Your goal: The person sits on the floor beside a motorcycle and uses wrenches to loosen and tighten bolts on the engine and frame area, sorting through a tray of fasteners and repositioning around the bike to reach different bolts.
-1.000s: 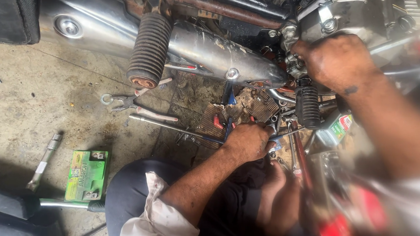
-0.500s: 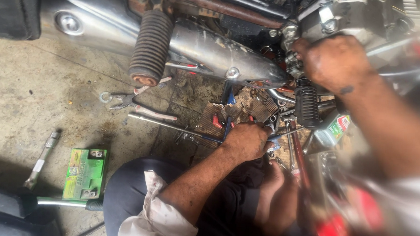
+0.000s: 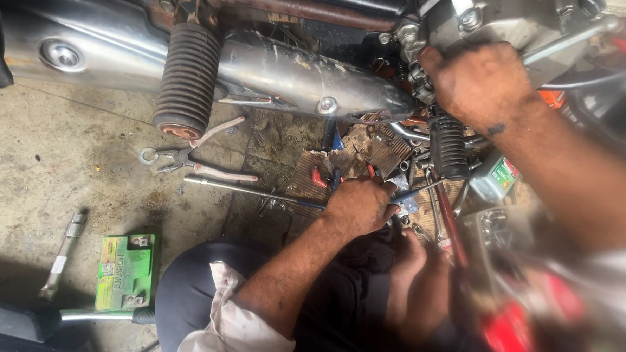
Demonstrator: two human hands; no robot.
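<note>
1. Stained concrete floor (image 3: 58, 138) runs under a motorcycle, whose chrome exhaust (image 3: 280, 68) stretches across the top; every place below is given from that exhaust.

2. Right hand (image 3: 481, 84), at the exhaust's right end, is pressed against the engine case (image 3: 517, 12). Its fingers curl inward out of sight, so I cannot tell whether they close on anything (it looks like a bracing hold, to my eye).

3. Left hand (image 3: 360, 208), below the exhaust's right half, is closed in a fist over a heap of tools (image 3: 368, 156) lying on a mat. Something small seems pinched in it, but the fingers hide what.

4. Ribbed rubber footpeg (image 3: 186, 79) hangs across the exhaust's left part; a second one (image 3: 449, 145) sits below its right end, just beside the right hand.

5. Pliers (image 3: 186, 160) and a long rod (image 3: 250, 189) lie below the exhaust's middle, probably laid within reach of the left hand.

6. Green battery (image 3: 126, 272) rests well below the exhaust's left end, apart from the work.
</note>
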